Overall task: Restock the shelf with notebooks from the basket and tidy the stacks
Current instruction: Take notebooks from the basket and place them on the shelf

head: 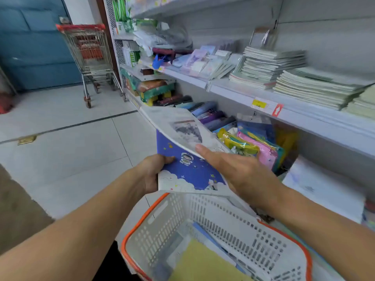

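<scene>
Left hand (153, 171): grips blue notebook (190, 173) above basket (182, 224)
Right hand (235, 171): fingers straight, lifting white notebook (176, 124) above basket

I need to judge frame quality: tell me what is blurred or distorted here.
Head view: the notebook stacks on the upper shelf and the trolley are motion-smeared; the blue notebook is sharper; wide-angle lens bends the shelf edges; lighting even, no harsh glare.
</scene>
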A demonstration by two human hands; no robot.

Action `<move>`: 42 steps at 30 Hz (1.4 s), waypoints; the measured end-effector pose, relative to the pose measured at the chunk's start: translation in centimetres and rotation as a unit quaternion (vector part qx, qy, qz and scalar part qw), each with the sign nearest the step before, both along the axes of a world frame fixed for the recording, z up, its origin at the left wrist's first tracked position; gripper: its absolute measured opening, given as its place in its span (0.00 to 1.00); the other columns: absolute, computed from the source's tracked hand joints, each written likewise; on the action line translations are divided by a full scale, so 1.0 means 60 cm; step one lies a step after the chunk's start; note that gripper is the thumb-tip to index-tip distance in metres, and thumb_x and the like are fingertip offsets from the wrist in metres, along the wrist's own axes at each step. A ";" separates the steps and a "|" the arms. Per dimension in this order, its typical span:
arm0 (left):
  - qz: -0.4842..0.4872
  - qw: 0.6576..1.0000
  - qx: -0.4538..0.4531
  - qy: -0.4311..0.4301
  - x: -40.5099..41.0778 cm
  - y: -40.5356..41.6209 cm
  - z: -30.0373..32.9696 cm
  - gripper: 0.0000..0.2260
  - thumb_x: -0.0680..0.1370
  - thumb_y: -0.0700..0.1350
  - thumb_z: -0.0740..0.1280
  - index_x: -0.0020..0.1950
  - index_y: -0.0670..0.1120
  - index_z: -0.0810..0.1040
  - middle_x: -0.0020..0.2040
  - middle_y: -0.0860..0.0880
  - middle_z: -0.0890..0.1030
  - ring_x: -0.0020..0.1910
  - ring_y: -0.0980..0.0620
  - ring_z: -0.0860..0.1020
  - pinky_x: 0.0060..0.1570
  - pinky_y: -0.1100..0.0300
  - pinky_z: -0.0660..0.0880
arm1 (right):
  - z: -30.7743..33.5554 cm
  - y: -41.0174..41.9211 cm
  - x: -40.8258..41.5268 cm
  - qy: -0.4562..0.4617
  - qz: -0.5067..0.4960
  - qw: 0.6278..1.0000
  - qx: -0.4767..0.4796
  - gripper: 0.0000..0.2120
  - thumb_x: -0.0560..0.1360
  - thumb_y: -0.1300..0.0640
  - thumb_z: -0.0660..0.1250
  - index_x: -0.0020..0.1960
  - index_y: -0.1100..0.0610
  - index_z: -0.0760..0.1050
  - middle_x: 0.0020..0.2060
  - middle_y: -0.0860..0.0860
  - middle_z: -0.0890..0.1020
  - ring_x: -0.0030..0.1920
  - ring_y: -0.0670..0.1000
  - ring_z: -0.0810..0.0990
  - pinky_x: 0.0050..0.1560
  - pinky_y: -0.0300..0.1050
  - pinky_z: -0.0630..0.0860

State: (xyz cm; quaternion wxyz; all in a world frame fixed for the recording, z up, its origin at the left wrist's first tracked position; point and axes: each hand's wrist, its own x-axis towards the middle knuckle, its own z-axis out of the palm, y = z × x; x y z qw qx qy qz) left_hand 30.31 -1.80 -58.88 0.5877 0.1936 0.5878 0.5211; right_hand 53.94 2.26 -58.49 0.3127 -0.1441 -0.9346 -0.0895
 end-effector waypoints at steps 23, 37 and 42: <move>-0.196 0.957 0.096 -0.192 -0.051 0.036 0.016 0.29 0.71 0.55 0.71 0.70 0.44 0.75 0.64 0.41 0.79 0.57 0.39 0.80 0.61 0.43 0.74 | -0.011 0.192 0.105 0.297 -0.118 0.938 -0.135 0.12 0.63 0.72 0.70 0.46 0.67 0.83 0.51 0.53 0.83 0.53 0.32 0.78 0.58 0.29 0.74; -0.152 0.970 0.190 -0.007 0.075 0.066 0.038 0.26 0.68 0.34 0.70 0.65 0.46 0.74 0.55 0.38 0.83 0.46 0.37 0.84 0.38 0.45 0.81 | 0.076 0.123 0.079 0.338 -0.009 0.571 -0.748 0.26 0.79 0.35 0.56 0.61 0.53 0.77 0.48 0.51 0.84 0.49 0.57 0.82 0.44 0.48 0.78; -0.122 0.962 0.235 0.066 0.094 0.060 0.071 0.30 0.65 0.33 0.72 0.67 0.47 0.73 0.56 0.39 0.83 0.49 0.34 0.82 0.40 0.42 0.81 | 0.079 0.064 0.080 0.331 0.008 0.623 -0.709 0.20 0.74 0.55 0.71 0.65 0.57 0.76 0.58 0.59 0.83 0.57 0.61 0.82 0.61 0.65 0.75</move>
